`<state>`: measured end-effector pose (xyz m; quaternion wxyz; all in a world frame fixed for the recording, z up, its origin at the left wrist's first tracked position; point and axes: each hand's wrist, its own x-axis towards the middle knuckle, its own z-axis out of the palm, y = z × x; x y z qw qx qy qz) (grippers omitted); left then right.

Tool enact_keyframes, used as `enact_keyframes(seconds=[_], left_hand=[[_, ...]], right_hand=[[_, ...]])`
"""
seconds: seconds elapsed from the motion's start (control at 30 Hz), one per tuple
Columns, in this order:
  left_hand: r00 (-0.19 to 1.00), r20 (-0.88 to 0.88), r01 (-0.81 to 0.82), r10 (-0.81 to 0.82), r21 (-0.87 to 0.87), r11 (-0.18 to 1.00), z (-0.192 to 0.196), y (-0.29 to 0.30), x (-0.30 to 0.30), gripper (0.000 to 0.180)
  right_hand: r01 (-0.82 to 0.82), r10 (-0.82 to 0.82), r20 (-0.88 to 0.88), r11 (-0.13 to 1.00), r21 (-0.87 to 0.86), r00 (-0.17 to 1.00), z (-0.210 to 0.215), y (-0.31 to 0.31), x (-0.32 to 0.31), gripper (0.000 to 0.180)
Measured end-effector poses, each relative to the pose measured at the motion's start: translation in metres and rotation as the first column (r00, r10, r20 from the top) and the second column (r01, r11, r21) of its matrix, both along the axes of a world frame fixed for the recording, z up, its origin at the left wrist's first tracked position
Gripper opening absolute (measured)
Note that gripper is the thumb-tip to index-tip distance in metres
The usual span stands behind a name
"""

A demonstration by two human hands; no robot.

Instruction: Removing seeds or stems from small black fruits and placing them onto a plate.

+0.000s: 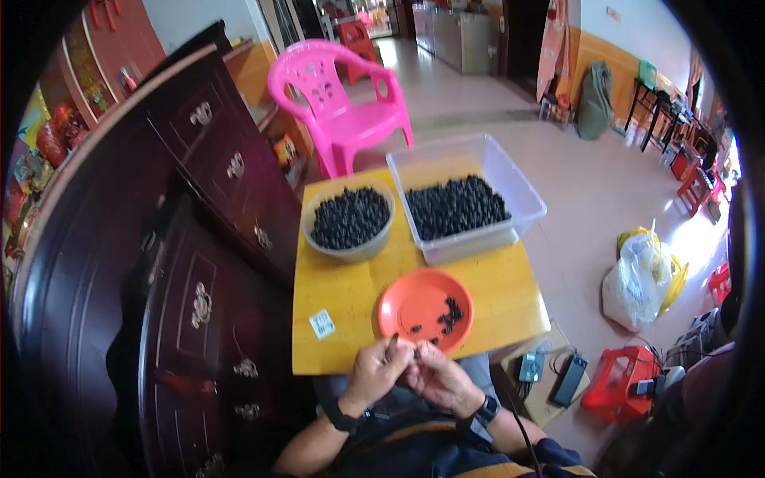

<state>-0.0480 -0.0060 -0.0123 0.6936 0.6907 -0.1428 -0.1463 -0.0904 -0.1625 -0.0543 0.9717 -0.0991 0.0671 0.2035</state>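
Note:
Both hands meet at the near edge of a small yellow table (343, 287). My left hand (374, 369) pinches a small dark piece, its tip poking up between the fingers. My right hand (434, 374) touches the same spot, fingers curled around a small dark part. Just beyond them sits an orange plate (414, 303) with several small black pieces on its right side. Farther back stand a round grey bowl (348, 248) and a clear plastic tub (510, 175), both filled with many black pieces.
A dark wooden cabinet (199, 239) with metal handles lines the left side. A pink plastic chair (339, 103) stands behind the table. A small white tag (322, 323) lies on the table. A white bag (637, 275), a red stool (617, 378) and electronic devices are on the floor at right.

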Motion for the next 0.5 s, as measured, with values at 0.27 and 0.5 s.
enact_keyframes(seconds=[0.27,0.5], left_hand=[[0.919,0.391,-0.113,-0.050,0.385,0.916,0.031,0.008,0.014,0.037],[0.887,0.438,-0.094,-0.149,0.487,0.868,0.019,0.008,0.010,0.040]], right_hand=[[0.056,-0.052,0.049,0.995,-0.078,0.997,0.014,-0.010,0.013,0.013],[0.030,-0.035,-0.031,0.990,-0.138,0.999,0.017,-0.005,0.007,0.013]])
